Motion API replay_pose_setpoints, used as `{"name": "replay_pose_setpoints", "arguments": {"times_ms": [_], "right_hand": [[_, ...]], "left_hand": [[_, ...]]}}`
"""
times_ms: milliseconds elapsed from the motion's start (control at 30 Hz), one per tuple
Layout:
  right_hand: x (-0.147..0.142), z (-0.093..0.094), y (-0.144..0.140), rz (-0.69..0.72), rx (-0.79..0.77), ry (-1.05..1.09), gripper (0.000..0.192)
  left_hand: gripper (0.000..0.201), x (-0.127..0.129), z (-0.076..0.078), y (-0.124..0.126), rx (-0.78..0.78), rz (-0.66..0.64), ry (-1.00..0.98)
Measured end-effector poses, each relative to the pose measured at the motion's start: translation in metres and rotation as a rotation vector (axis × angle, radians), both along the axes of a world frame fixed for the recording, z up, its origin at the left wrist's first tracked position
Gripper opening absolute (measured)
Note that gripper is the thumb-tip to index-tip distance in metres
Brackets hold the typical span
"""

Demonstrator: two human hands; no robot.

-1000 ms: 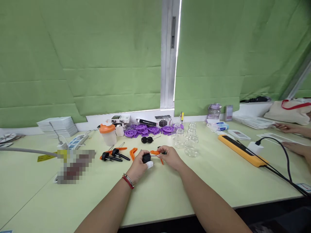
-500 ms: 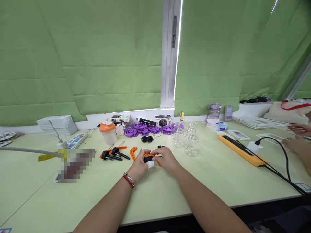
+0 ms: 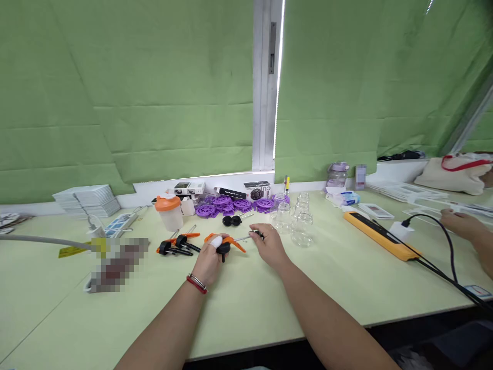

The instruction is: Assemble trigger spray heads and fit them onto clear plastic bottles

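My left hand (image 3: 208,263) is closed around a black-and-orange lever part (image 3: 223,248), its orange arm pointing right. A white covering wraps one of the fingertips. My right hand (image 3: 267,245) pinches a thin metal rod with a black end (image 3: 242,238), low over the table between the hands. Tiny bits lie under the rod, too small to name. Left of my left hand rest black parts with stems (image 3: 181,241) and orange arms. Beyond the hands sits a black double-round piece (image 3: 232,221).
Purple wheel-like parts (image 3: 242,205) are heaped by the wall. Clear glass vessels (image 3: 302,234) stand right of them. An orange-lidded cup (image 3: 170,213) is at the left, a yellow power strip (image 3: 379,235) at the right. Another person's hand (image 3: 458,223) works at far right.
My hands have moved apart. The left has turned and drawn slightly left with the lever part; the right has let go of it and now holds the metal rod.
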State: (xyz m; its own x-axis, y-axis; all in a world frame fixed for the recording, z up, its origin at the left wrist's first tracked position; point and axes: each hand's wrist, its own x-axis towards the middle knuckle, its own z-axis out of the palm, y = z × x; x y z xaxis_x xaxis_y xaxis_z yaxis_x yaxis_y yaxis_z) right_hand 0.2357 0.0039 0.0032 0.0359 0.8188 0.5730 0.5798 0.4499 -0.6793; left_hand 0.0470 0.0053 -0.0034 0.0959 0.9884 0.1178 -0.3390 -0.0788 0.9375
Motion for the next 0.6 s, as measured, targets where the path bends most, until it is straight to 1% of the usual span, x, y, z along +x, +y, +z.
{"name": "replay_pose_setpoints", "arguments": {"times_ms": [67, 100, 167, 267, 400, 500, 600], "right_hand": [[0.009, -0.004, 0.003, -0.081, -0.140, 0.076, 0.024], [0.013, -0.006, 0.004, -0.091, -0.233, 0.093, 0.023], [0.019, -0.011, 0.002, -0.078, -0.394, 0.073, 0.021], [0.017, -0.016, -0.008, -0.034, -0.505, -0.034, 0.020], [-0.004, -0.020, -0.019, 0.027, -0.530, -0.173, 0.024], [-0.027, -0.023, -0.018, 0.103, -0.471, -0.314, 0.029], [-0.051, -0.022, -0.010, 0.145, -0.401, -0.467, 0.037]], "left_hand": [[0.025, -0.005, 0.001, 0.004, -0.007, 0.078, -0.078], [0.024, -0.006, 0.001, 0.007, -0.016, 0.118, -0.113], [0.022, -0.009, 0.001, 0.011, -0.030, 0.189, -0.167], [0.018, -0.012, -0.001, 0.017, -0.042, 0.261, -0.222], [0.015, -0.015, 0.001, 0.019, -0.062, 0.312, -0.278], [0.014, -0.016, 0.005, 0.017, -0.049, 0.320, -0.284], [0.012, -0.015, 0.008, 0.016, -0.041, 0.322, -0.280]]}}
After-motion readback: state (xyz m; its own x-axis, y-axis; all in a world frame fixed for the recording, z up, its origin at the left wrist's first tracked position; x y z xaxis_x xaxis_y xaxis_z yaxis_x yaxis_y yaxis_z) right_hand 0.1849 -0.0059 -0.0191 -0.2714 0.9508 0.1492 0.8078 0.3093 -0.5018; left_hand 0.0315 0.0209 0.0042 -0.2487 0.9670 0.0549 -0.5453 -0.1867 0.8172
